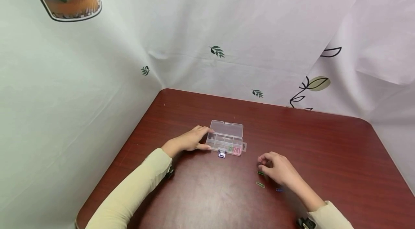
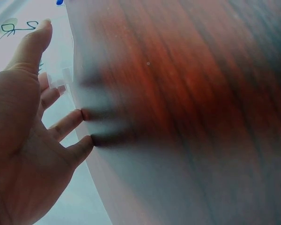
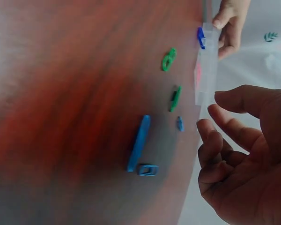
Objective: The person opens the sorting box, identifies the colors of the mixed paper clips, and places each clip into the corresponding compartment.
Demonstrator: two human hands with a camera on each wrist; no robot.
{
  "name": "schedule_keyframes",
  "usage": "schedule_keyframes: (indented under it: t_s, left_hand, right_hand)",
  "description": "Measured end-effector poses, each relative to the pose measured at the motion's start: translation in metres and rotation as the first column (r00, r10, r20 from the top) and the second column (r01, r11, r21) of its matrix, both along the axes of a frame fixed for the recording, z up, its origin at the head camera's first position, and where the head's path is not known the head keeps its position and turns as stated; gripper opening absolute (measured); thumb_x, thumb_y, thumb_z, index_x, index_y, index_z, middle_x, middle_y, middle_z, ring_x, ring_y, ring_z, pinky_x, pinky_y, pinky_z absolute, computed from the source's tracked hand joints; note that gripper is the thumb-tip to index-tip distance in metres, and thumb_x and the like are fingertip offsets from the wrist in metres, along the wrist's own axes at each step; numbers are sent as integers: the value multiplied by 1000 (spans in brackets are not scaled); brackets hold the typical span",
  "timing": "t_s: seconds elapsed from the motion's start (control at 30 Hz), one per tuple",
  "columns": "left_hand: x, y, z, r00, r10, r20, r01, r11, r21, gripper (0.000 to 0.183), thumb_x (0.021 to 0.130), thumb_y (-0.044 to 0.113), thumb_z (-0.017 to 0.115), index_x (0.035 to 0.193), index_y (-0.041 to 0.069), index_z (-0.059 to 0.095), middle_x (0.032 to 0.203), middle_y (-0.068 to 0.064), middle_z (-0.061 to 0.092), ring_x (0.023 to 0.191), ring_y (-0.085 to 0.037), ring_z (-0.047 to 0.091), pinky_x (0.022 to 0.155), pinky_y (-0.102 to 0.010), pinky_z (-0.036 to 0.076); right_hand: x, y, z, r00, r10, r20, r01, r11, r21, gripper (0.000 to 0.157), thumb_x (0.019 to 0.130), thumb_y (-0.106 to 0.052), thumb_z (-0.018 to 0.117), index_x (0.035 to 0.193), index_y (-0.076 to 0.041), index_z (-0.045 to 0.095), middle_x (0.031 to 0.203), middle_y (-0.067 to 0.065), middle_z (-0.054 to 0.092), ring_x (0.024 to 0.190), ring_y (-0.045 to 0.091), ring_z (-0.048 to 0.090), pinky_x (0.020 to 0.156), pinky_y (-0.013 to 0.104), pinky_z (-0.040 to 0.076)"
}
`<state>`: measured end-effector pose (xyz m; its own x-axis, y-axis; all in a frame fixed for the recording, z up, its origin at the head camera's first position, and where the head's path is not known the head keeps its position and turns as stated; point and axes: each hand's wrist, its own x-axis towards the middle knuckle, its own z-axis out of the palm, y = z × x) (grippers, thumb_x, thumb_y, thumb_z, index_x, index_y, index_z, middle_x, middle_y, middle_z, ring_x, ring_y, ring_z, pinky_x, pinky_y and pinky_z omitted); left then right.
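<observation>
- Where the clear compartment box [image 1: 226,138] sits open mid-table [image 1: 324,142], left hand [image 1: 191,140] touches its left end, fingers straight and spread.
- Right hand [image 1: 279,167] hovers well right of box, fingers loosely curled, holding nothing.
- Green clips [image 1: 260,179] and blue clip [image 1: 279,189] lie just beside the right hand.

Clear glossy plastic box [image 1: 226,138] on polished wood-grain table [image 1: 324,157].
</observation>
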<state>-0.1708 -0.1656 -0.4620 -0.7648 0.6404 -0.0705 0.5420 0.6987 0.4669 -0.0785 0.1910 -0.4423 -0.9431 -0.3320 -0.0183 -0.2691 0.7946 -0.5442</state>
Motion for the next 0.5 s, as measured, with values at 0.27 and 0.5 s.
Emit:
schedule_keyframes:
  t_s: [0.27,0.5]
  left_hand:
    - [0,2,2,1000,2,2,-2,1000,-20,63,94,37,74,143,8,48,142,-8,55,133,-27,46,112,-41,38]
    - [0,1,2,1000,-2,0,2,1000,-21,62,93,37,74,142,8,48,142,-9,55,134,-28,46,113,-41,38]
  right_hand:
    - [12,6,-5,1000,-2,0,2,1000,16,13,84,-12,79,91,-20,72,86,-9,60,83,10,58,75,33,48]
    - [16,11,-11,1000,0,-12,1,999,36,15,83,-12,80,88,-22,70,86,-10,59,82,7,57,75,31,48]
